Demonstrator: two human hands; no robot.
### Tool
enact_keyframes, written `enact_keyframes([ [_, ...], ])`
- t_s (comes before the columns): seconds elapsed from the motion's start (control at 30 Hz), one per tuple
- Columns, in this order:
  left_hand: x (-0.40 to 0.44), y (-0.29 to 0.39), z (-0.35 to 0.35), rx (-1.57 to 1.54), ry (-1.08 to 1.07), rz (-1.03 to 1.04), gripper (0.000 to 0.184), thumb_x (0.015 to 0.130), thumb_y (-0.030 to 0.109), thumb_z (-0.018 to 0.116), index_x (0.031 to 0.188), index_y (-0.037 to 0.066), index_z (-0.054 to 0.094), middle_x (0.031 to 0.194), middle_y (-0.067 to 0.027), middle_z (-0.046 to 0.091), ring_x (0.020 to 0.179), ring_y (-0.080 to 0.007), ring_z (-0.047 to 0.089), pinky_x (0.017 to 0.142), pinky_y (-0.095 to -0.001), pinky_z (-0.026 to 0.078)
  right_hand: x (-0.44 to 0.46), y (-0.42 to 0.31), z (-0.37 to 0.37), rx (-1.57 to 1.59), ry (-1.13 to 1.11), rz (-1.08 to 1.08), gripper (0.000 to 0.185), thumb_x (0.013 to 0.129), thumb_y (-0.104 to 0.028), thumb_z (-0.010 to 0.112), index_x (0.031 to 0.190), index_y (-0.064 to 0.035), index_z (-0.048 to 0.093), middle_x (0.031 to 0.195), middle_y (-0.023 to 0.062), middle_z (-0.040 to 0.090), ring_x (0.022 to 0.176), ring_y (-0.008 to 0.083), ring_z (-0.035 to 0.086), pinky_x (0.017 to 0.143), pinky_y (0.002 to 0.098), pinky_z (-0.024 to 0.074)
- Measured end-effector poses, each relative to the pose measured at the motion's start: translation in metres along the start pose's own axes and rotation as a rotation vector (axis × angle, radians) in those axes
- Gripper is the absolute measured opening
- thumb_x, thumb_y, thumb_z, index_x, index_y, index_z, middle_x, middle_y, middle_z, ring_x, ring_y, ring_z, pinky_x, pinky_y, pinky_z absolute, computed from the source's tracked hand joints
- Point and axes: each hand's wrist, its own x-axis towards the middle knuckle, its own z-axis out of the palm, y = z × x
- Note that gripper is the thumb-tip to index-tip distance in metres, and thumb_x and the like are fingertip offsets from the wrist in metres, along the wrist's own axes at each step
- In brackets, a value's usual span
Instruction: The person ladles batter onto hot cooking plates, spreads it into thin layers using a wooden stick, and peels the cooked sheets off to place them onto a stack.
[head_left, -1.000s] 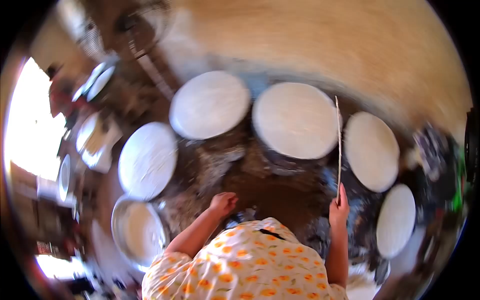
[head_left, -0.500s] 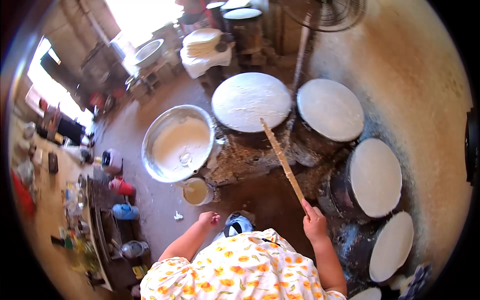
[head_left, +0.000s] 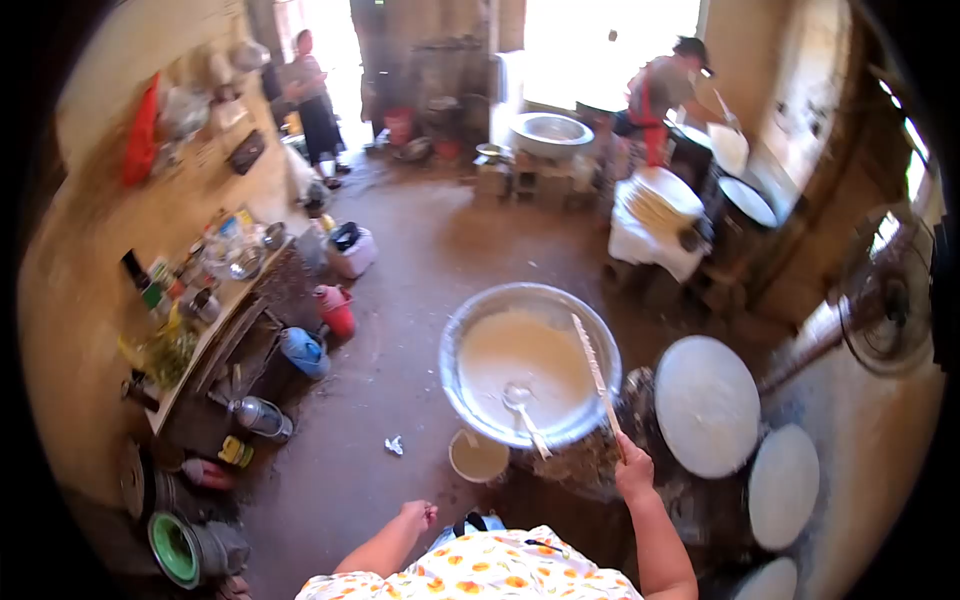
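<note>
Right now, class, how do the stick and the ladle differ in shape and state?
The stick is in the right hand; the ladle is unheld, resting in the basin. The stick is straight and slim; the ladle has a rounded bowl. Both overlap the basin in this view.

A tan wall (head_left: 85,290) fills the left side, with a wooden desk (head_left: 228,320) beside it. Brown floor (head_left: 400,290) spreads across the middle. White light glares through a doorway (head_left: 338,60), upper left, and a window (head_left: 600,60), top right of centre.

Stick (head_left: 598,377) over basin (head_left: 450,366) | ladle (head_left: 527,424) inside | bucket (head_left: 479,480) before (perhaps touching)
</note>
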Motion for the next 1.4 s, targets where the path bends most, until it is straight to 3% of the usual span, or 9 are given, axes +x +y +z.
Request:
enact_keyframes([
  [0.33,0.065,-0.028,-0.114,-0.410,0.123,-0.053,0.010,0.085,0.000,0.038,0.084,-0.003,0.047,0.070,-0.0148,0.052,0.051,-0.0204,0.046,0.045,-0.0308,0.042,0.111,0.045,0.156,-0.293,-0.449,0.063,0.041,0.081,-0.006,0.053,0.122,-0.0136,0.058,0.102,0.0212,0.064,0.098,0.0343,0.061,0.083,0.0423,0.0474],
  [0.43,0.151,-0.049,-0.154,-0.320,0.115,-0.196,0.010,0.085,-0.002,0.038,0.085,-0.005,0.048,0.071,-0.0152,0.051,0.051,-0.0217,0.046,0.046,-0.0313,0.043,0.096,0.043,0.147,-0.031,-0.348,0.085,0.050,0.080,0.002,0.051,0.126,-0.0150,0.054,0.087,0.0174,0.066,0.076,0.0280,0.065,0.066,0.0412,0.0506],
  [0.53,0.148,-0.043,-0.135,-0.134,0.109,-0.074,0.009,0.086,-0.003,0.039,0.085,-0.004,0.047,0.070,-0.0143,0.051,0.051,-0.0206,0.046,0.045,-0.0315,0.044,0.065,-0.017,0.076,0.774,-0.596,0.749,0.071,0.079,0.012,0.040,0.140,-0.0241,0.037,0.063,0.0066,0.047,0.040,0.0118,0.036,0.036,0.0286,0.0322],
  [0.67,0.024,0.008,-0.035,-0.025,0.264,-0.024,0.008,0.090,0.000,0.040,0.087,-0.002,0.048,0.067,-0.0121,0.052,0.049,-0.0179,0.048,0.042,-0.0309,0.044,0.021,-0.003,0.038,1.169,-0.646,0.763,0.072,0.081,0.013,0.036,0.140,-0.0279,0.035,0.062,0.0065,0.048,0.041,0.0106,0.035,0.037,0.0274,0.0322],
  [0.8,0.092,-0.017,-0.043,-0.030,-0.705,0.903,0.011,0.090,-0.002,0.039,0.093,0.000,0.050,0.063,-0.0118,0.056,0.045,-0.0168,0.051,0.037,-0.0283,0.045,-0.027,-0.027,-0.007,1.349,-0.623,0.711,0.069,0.080,0.011,0.036,0.136,-0.0294,0.040,0.064,0.0056,0.048,0.041,0.0101,0.035,0.037,0.0265,0.0324],
  [0.87,0.080,0.021,0.007,0.137,0.251,0.060,0.011,0.090,0.000,0.039,0.095,0.001,0.049,0.064,-0.0126,0.057,0.045,-0.0169,0.051,0.038,-0.0293,0.045,-0.052,-0.025,-0.020,1.391,-0.584,0.675,0.070,0.080,0.012,0.036,0.135,-0.0309,0.041,0.064,0.0057,0.047,0.041,0.0103,0.035,0.037,0.0265,0.0322],
  [1.13,0.018,0.009,0.071,0.499,0.011,0.049,0.012,0.090,0.003,0.045,0.082,0.001,0.053,0.063,-0.0116,0.055,0.048,-0.0184,0.052,0.043,-0.0316,0.047,-0.192,-0.007,-0.078,1.586,-0.339,0.378,0.057,0.091,-0.006,0.048,0.142,-0.0247,0.032,0.064,0.0027,0.048,0.039,0.0088,0.034,0.035,0.0247,0.0295],
  [1.2,0.030,-0.007,0.069,0.519,-0.031,0.046,0.017,0.088,0.003,0.045,0.075,0.001,0.055,0.062,-0.0115,0.055,0.051,-0.0200,0.055,0.045,-0.0323,0.048,-0.245,-0.011,-0.092,1.554,-0.136,0.342,0.055,0.092,-0.020,0.056,0.142,-0.0184,0.032,0.064,0.0009,0.047,0.040,0.0057,0.034,0.035,0.0221,0.0299],
  [1.4,0.025,-0.070,0.140,0.908,-0.228,-0.011,0.019,0.088,0.005,0.047,0.071,0.002,0.056,0.061,-0.0111,0.056,0.051,-0.0204,0.055,0.046,-0.0338,0.048,-0.410,-0.009,-0.122,1.519,0.502,0.389,0.062,0.089,-0.011,0.054,0.144,-0.0188,0.029,0.073,0.0000,0.048,0.049,0.0034,0.036,0.040,0.0180,0.0335],
])
